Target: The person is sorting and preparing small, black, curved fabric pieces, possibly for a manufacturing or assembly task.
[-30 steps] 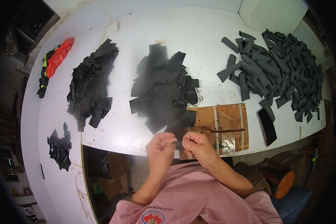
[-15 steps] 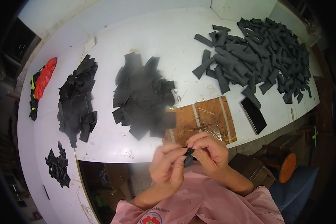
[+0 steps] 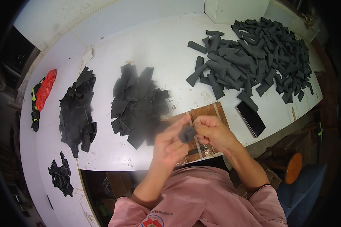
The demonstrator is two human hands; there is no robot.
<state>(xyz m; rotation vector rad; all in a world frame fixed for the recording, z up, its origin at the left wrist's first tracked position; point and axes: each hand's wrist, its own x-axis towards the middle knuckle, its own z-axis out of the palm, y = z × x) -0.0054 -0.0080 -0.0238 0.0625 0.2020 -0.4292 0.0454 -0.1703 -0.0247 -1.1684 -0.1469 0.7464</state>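
Note:
A small dark fabric piece, slightly blurred, is held up between my two hands above the table's front edge. My right hand is closed like a fist on its right side. My left hand grips the left side, its index finger stretched out past the cloth and its other fingers bent. Just beyond and left of my hands lies a pile of flat black fabric pieces. Under them is a brown board with clear tape strips. Rolled or tube-shaped dark grey pieces form a large heap at the far right.
A phone lies right of the board, one grey piece resting over its corner. Further left are another black fabric pile, a smaller pile and a red plastic bag. A round orange-brown stool stands at the right.
Both hands have risen away from my body, over the board. My right hand has gone from a pinch to a fist, and the left index finger has straightened. The view has shifted slightly.

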